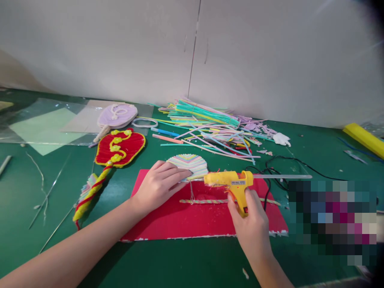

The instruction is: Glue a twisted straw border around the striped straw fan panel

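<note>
My right hand is wrapped round the handle of a yellow glue gun, its nozzle pointing left and a clear glue stick poking out behind. My left hand presses with its fingers together on the lower left edge of a pastel striped fan shape, close to the nozzle. Both hands are over a red board. A twisted pastel cord lies across the board, passing behind the glue gun's handle. What touches the nozzle is too small to tell.
Behind the board lies a heap of pastel strips. At the left are a red and yellow fan, a lilac fan and a pale green sheet. A black cable runs right; a yellow bar sits far right.
</note>
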Demonstrator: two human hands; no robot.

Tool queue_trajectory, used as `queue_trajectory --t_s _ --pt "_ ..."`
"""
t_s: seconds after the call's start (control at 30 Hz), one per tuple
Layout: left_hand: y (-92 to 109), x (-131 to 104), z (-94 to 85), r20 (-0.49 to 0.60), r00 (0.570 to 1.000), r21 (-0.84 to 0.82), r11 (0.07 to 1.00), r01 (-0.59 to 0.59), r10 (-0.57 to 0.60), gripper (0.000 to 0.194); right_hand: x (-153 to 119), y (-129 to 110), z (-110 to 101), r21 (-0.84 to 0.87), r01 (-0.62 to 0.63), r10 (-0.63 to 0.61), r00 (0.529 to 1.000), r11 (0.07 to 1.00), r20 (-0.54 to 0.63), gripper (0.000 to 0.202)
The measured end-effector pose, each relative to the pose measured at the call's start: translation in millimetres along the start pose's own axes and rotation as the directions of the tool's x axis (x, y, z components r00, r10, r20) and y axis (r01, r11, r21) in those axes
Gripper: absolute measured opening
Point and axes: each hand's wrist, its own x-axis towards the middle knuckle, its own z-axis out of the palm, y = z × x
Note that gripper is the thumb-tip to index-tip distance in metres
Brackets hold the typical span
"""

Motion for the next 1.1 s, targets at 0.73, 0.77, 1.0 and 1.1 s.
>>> queue_trajectory --t_s 0.73,0.77,1.0,1.1 --pt "-0.4 0.3 -2.0 -0.040 0.999 -0.004 1.000 -0.008 0.008 0.018 -0.1 3.7 -4.3 -0.030 -0.017 0.016 0.999 0.999 -0.035 0.021" --pt "-0.6 0.2 -2.0 -0.044 0.999 -0.004 1.000 -0.009 0.009 0.018 -0.2 4.1 -4.3 -0.026 -0.022 0.021 0.999 0.999 -0.037 0.021" --pt "-0.3 0.5 -2.0 -0.073 0.997 -0.004 1.000 -0.016 0.015 0.018 -1.1 8.0 -3.8 -0.053 -0.003 0.000 0.998 0.999 -0.056 0.024" --pt "-0.1 1.0 -2.2 -0.090 0.996 -0.005 1.000 -0.025 0.024 0.017 -1.2 8.7 -4.1 -0.056 -0.003 0.000 0.998 0.998 -0.061 0.024"
